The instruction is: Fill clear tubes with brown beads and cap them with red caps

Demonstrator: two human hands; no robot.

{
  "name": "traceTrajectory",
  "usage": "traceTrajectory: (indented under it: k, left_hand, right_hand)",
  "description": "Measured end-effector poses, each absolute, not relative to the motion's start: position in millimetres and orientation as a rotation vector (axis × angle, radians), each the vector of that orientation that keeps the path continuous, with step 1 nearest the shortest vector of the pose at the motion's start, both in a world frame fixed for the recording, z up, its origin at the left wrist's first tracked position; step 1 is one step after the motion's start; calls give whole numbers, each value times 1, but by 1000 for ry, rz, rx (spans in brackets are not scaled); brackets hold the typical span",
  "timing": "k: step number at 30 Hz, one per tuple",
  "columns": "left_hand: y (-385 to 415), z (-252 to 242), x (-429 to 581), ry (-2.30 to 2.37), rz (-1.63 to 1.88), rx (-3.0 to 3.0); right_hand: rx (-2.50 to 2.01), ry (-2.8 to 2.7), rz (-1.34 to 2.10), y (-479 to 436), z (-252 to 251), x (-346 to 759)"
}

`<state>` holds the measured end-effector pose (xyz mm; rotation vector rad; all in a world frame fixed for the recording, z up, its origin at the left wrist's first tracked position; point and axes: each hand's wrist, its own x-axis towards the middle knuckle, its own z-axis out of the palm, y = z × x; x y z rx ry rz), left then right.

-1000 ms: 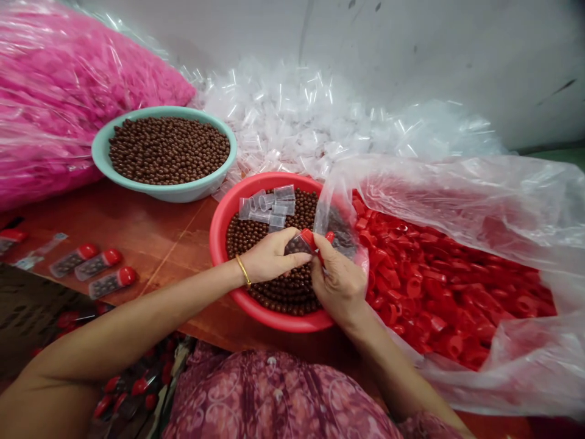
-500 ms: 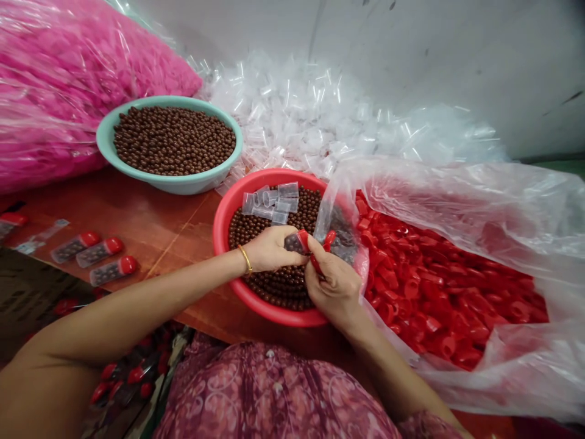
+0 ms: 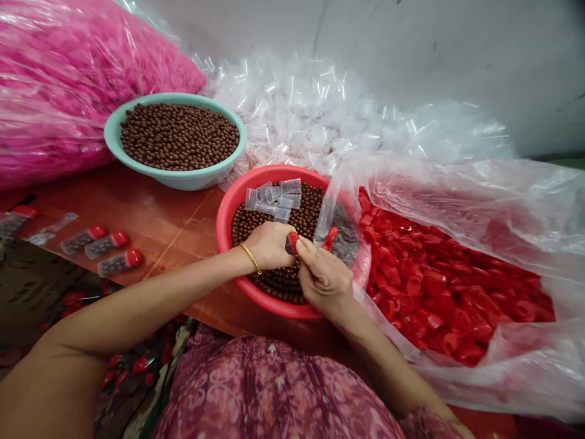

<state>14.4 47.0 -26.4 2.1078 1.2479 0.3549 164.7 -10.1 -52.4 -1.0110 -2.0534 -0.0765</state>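
Note:
My left hand is closed around a small clear tube of brown balls, mostly hidden by the fingers. The tube's red cap shows at its end. My right hand is closed, its thumb and fingers pinching at this cap; whatever lies deeper in its fingers is hidden. Both hands are over a red basin filled with brown balls. Several open clear tubes lie on the balls toward the back. On the basin's right side a loose red cap rests on clear plastic.
An opened plastic bag of red caps lies right of the basin. A teal basin of brown balls and a bag of pink pieces are at left. Clear tubes pile behind. Filled tubes lie near the table's left edge.
My hands have drawn closer together, and the left has turned so less of the tube shows. My right thumb is now against the red cap. The view has shifted slightly.

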Motion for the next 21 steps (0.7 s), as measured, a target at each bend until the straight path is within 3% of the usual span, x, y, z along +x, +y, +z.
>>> traceTrajectory:
  k: [6, 11, 15, 21]
  left_hand:
    - [48, -20, 21, 1203, 427, 2105]
    - [44, -19, 24, 1057, 273, 2196]
    - [39, -23, 23, 1049, 177, 2311]
    - [36, -33, 21, 986, 49, 2413]
  right_hand:
    - [-1177, -1876, 308, -5, -36, 170]
    - [-1256, -1506, 559, 16, -39, 154]
    - [-1311, -1607, 803, 29, -49, 145]
    - [-1306, -1876, 698, 18, -55, 142]
